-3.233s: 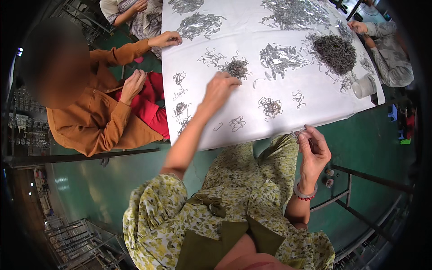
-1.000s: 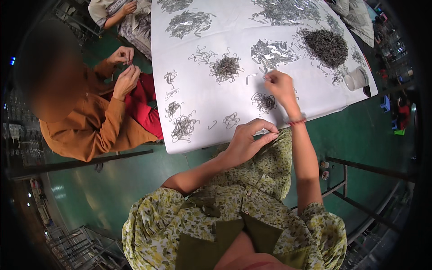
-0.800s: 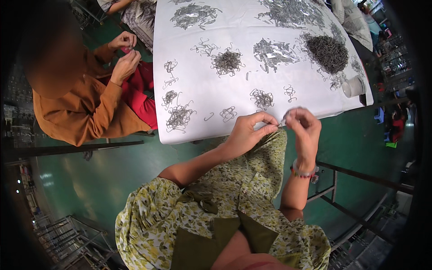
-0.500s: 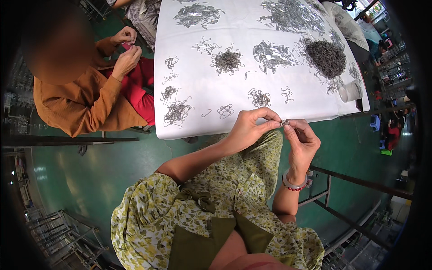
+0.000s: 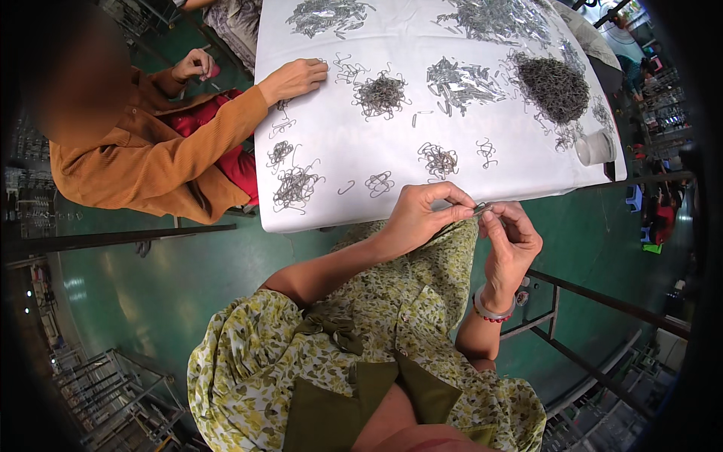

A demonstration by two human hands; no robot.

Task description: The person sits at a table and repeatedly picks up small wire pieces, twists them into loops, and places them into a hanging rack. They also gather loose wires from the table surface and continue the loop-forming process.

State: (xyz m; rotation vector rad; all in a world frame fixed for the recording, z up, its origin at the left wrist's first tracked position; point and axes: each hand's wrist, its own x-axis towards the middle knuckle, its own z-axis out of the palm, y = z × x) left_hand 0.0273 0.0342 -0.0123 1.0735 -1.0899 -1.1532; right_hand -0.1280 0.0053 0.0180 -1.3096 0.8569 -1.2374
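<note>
Over the near table edge, my left hand (image 5: 429, 216) pinches a small bent wire hook (image 5: 480, 209) between thumb and fingertips. My right hand (image 5: 514, 239) has its thumb and forefinger closed on the hook's other side. Fingers cover parts of the hook, so its full shape is hidden. Just beyond my hands, a pile of wire hooks (image 5: 438, 160) lies on the white-covered table (image 5: 331, 143), with a few loose hooks (image 5: 486, 153) to its right. A small cluster of hooks (image 5: 379, 183), a single hook (image 5: 346, 187) and a larger heap (image 5: 297, 187) lie to the left.
Flat metal clips (image 5: 461, 84) are spread farther back, beside a dense dark heap of small metal parts (image 5: 554, 89). A white cup (image 5: 596, 149) lies near the right corner. At left, a co-worker's hand (image 5: 300, 78) touches the table. A metal frame (image 5: 553, 313) stands right of me.
The co-worker at left has stretched one arm out onto the table beside the loose hooks. My right hand has shifted slightly right, and more of the wire hook shows between my fingers.
</note>
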